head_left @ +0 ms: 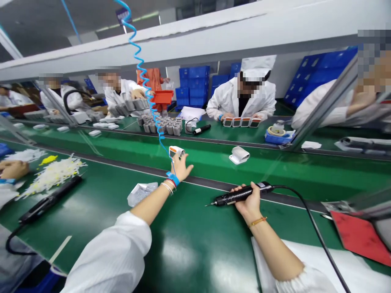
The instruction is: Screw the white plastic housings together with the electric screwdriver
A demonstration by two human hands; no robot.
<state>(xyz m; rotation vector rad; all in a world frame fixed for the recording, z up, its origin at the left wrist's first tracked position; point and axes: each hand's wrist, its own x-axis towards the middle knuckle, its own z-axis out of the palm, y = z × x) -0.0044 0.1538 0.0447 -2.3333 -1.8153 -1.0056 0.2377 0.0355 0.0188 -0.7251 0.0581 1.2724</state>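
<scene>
My left hand [181, 167] is stretched out over the green conveyor belt [207, 156], thumb spread wide. Its fingertips reach a small white casing [177, 151] with an orange mark and a dark panel; whether they touch it is hard to see. In my right hand [251, 203] lies a black electric screwdriver [238, 195], its thin bit pointing left above the green worktop [189, 236]. Another white casing [239, 155] sits farther right on the belt. Beside my left forearm stands a clear plastic tray [142, 193] holding small parts.
A coiled blue cord [143, 69] hangs down to my left wrist. At left are a pile of small white and yellow parts [58, 173], another electric screwdriver [50, 199] and a neighbour's hand [14, 169]. A red sheet [362, 236] lies right. People in white coats work opposite.
</scene>
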